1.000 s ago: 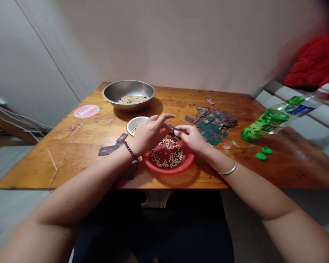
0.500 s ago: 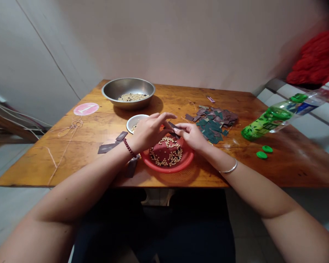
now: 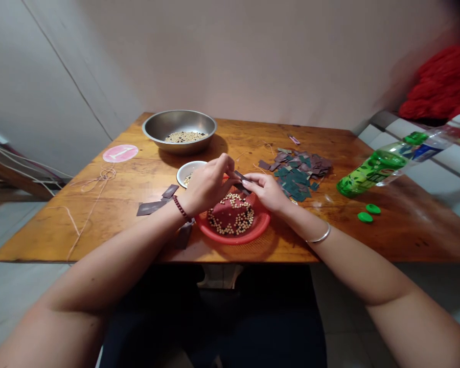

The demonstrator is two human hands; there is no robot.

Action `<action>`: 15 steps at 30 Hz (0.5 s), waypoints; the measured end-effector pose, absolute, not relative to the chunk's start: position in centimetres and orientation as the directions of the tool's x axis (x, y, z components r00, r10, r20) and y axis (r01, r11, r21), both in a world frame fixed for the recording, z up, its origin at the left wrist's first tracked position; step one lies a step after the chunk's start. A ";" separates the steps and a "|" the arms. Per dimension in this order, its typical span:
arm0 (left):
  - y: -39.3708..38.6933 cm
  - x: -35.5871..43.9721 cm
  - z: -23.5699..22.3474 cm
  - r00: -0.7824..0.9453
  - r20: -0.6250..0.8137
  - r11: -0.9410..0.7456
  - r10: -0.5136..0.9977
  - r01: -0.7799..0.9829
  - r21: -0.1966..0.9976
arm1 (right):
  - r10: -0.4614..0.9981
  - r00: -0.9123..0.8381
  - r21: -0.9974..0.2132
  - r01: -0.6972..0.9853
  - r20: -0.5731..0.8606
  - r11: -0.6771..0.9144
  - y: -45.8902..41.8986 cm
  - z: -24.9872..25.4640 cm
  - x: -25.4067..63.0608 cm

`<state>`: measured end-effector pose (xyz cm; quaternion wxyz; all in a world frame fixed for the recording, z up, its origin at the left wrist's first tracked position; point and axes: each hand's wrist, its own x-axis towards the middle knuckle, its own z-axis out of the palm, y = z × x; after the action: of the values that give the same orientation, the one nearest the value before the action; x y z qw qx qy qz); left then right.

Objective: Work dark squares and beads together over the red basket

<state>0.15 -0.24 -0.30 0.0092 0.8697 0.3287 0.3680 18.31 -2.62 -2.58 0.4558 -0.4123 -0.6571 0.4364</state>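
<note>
A red plastic basket [image 3: 253, 232] with several pale beans in it sits near the front edge of the wooden table [image 3: 99, 225]. Over its far rim my two hands meet. My left hand [image 3: 207, 184], with a bead bracelet on the wrist, has its fingers curled and pinched at a small dark card piece [image 3: 239, 176]. My right hand [image 3: 267, 190], a silver bangle on its wrist, holds the same piece from the other side. A small white bowl [image 3: 187, 171] stands just behind my left hand.
A steel bowl [image 3: 179, 125] of mixed beans stands at the back. A heap of dark green and brown card squares [image 3: 299, 171] lies right of the hands. A tipped green bottle [image 3: 383, 166], two green caps [image 3: 365, 217], loose string [image 3: 95, 181], a pink disc [image 3: 120, 153], dark card pieces [image 3: 153, 207].
My left hand's fingers, stretched out a second ago, have curled in and closed on the dark piece. The right hand has hardly moved.
</note>
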 end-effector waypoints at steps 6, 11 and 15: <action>-0.2 0.2 -0.5 0.530 0.615 -0.779 0.584 0.578 0.241 | 0.938 -0.247 -0.953 0.119 0.242 0.278 -2.6 -2.7 18.3; -0.1 0.2 -0.5 0.523 0.628 -0.768 0.577 0.608 0.199 | 0.935 -0.252 -0.951 0.122 0.248 0.285 -2.5 -2.7 18.3; -0.1 0.2 -0.5 0.529 0.617 -0.768 0.583 0.607 0.206 | 0.938 -0.249 -0.957 0.101 0.241 0.272 -2.5 -2.8 18.3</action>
<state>0.17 -0.11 -0.50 -0.0172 0.8741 0.3403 0.3463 18.32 -2.47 -2.80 0.4641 -0.4003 -0.6487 0.4512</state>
